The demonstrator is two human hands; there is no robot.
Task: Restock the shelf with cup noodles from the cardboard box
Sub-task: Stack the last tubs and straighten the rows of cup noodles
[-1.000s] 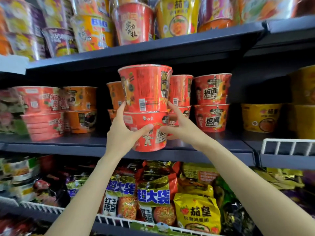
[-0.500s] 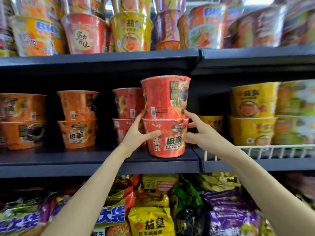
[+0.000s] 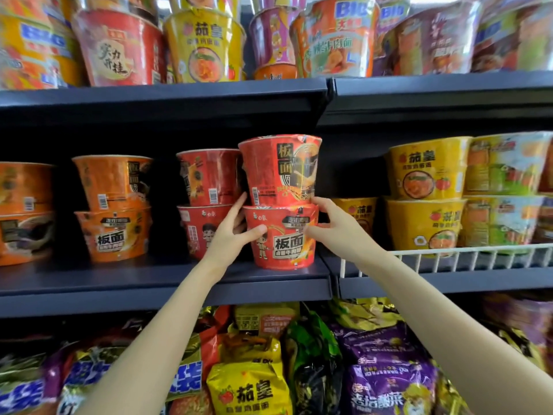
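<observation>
Cup noodles, two red tubs stacked, are stood at the right end of the dark middle shelf [image 3: 167,283]. The lower tub [image 3: 282,238] is gripped by the left hand [image 3: 229,238] and right hand [image 3: 335,227]; the upper tub [image 3: 279,169] is seated on it.

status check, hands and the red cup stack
Left hand and right hand grip lower red cup, upper red cup stacked on it. Stack stands on middle shelf. Nothing in the way.

shelf [image 3: 149,280]: dark | on it: red cups [image 3: 279,235], orange cups [image 3: 115,232], all stacked in twos
</observation>
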